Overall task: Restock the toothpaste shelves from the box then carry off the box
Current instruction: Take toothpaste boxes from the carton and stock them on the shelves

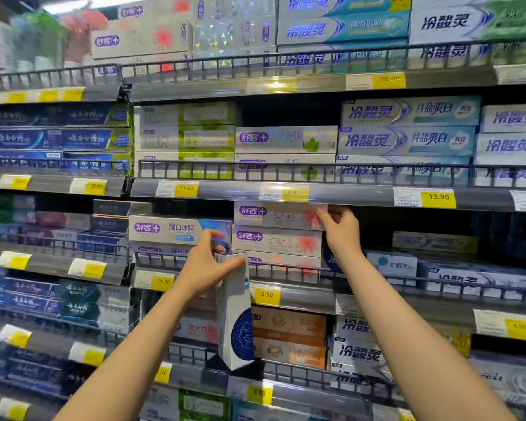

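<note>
Head camera looked at the toothpaste shelves, and both my arms were stretched up toward them. My left hand (205,265) gripped a white toothpaste carton (235,311) with a dark blue speckled patch, fingers and thumb curled round its top end, so that it hung upright in front of the shelf rail (286,270). My right hand (339,227) was higher, thumb and fingers pinching the right end of the top carton (278,215) in a stack of white cartons with red flower prints (277,241); that top carton lay flat just under the shelf edge with the price tags (438,198). Just left of the stack sat a white and blue carton (176,228), close behind my left hand. I could not see the stock box anywhere in this view.
</note>
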The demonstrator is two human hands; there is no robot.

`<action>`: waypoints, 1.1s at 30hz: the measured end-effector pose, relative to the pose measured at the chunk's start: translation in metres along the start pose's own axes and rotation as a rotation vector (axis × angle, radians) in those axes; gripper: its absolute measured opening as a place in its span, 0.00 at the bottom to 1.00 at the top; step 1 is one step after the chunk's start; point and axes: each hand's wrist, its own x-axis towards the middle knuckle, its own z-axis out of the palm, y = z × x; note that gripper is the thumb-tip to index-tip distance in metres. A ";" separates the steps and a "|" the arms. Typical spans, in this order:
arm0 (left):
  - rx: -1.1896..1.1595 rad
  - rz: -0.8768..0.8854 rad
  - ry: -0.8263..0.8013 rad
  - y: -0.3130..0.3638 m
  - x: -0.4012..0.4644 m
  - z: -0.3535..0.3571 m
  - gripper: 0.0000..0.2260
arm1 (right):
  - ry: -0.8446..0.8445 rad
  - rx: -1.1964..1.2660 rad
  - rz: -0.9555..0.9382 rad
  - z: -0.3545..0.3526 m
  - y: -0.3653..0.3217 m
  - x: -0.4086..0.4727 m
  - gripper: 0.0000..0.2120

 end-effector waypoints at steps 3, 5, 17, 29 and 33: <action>0.002 0.013 -0.008 -0.001 0.000 0.001 0.23 | -0.004 -0.008 -0.007 0.000 0.001 0.000 0.20; 0.000 0.023 -0.011 -0.002 0.001 0.002 0.23 | -0.012 -0.023 -0.009 0.000 0.001 0.000 0.21; -0.059 0.090 -0.038 0.006 -0.005 0.023 0.21 | -0.018 -0.179 -0.077 -0.032 0.002 -0.079 0.18; -0.291 0.057 -0.121 0.075 -0.029 0.100 0.18 | -0.231 -0.537 -0.081 -0.054 0.011 -0.167 0.21; -0.445 0.043 -0.317 0.078 -0.043 0.107 0.18 | -0.259 -0.634 -0.020 -0.089 0.010 -0.176 0.27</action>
